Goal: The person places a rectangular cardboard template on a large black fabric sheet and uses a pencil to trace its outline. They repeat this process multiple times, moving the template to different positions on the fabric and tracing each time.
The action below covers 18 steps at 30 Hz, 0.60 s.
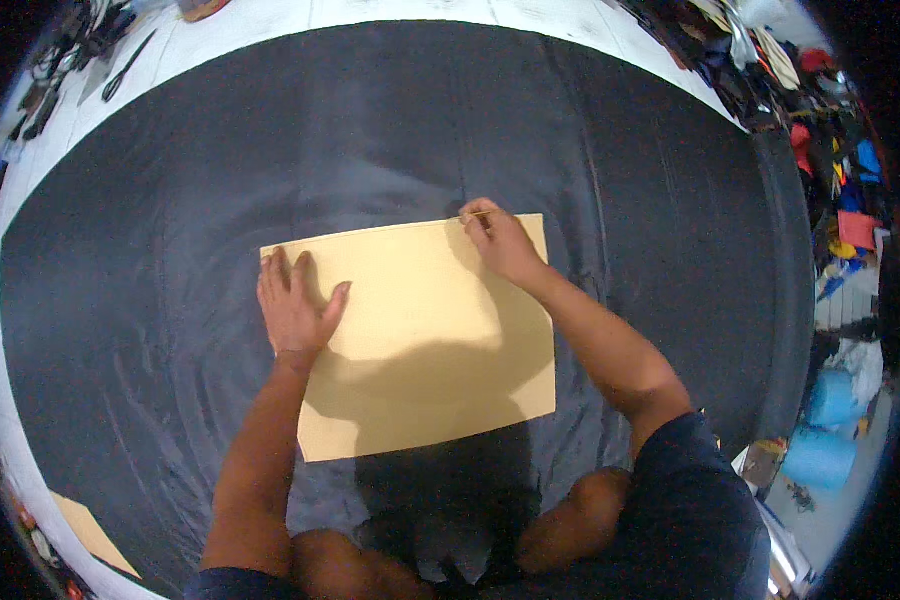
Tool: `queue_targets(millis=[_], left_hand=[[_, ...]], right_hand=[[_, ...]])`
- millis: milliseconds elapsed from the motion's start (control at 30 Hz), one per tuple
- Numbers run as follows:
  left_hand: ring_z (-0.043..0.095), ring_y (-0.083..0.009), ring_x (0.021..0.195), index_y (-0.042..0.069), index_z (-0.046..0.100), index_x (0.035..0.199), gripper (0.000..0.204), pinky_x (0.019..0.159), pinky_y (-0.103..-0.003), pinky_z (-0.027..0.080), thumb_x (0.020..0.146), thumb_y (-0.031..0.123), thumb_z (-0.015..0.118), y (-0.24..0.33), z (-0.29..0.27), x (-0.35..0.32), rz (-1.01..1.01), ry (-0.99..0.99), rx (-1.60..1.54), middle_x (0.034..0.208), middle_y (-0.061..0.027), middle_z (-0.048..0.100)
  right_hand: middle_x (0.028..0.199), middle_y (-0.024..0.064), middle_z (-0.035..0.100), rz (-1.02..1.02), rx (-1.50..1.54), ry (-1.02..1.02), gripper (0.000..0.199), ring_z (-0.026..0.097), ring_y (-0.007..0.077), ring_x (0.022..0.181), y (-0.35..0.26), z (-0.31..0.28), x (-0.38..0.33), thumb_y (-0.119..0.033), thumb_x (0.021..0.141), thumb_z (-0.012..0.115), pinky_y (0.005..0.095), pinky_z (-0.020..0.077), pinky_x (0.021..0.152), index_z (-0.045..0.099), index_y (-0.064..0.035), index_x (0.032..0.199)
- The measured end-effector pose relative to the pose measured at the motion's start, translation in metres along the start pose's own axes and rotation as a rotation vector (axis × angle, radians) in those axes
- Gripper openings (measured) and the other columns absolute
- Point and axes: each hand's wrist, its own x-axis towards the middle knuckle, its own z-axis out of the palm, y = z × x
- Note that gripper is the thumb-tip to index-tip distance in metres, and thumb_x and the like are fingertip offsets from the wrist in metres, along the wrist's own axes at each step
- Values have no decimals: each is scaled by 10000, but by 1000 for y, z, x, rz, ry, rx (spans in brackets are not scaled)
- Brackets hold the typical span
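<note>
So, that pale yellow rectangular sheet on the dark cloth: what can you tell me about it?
The pale yellow rectangular sheet looks like stiff card, plain, with clean edges. It lies flat on the black, slightly glossy cloth, a little skewed, its lower part in shadow. The bare left hand rests spread on its upper left corner; the bare right hand, pinching a slim stick-like thing, is at its top edge near the right corner.

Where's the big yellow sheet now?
Head view, centre: the big yellow sheet lies on the dark fabric, left hand on its far-left corner, right hand at its far edge.
</note>
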Motion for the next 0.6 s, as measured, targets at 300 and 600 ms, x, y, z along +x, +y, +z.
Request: queue_targets(millis=[300,600], left_hand=[[295,-477,1421,43,531,1370,713,1154,-567,253,853,501,708,2,11,-2,38,-51,61,1486,-303,382],[311,-463,1400,16,518,1354,737,1147,-563,255,866,540,693,-29,7,10,4,-233,71,1471,-294,369]], right_hand=[[902,136,697,157,100,282,276,672,204,835,98,-56,-19,-259,1014,546,368,536,793,614,-10,1112],[1038,229,697,161,8,246,267,661,426,996,55,-66,-24,-252,994,525,498,515,871,613,-26,1104]])
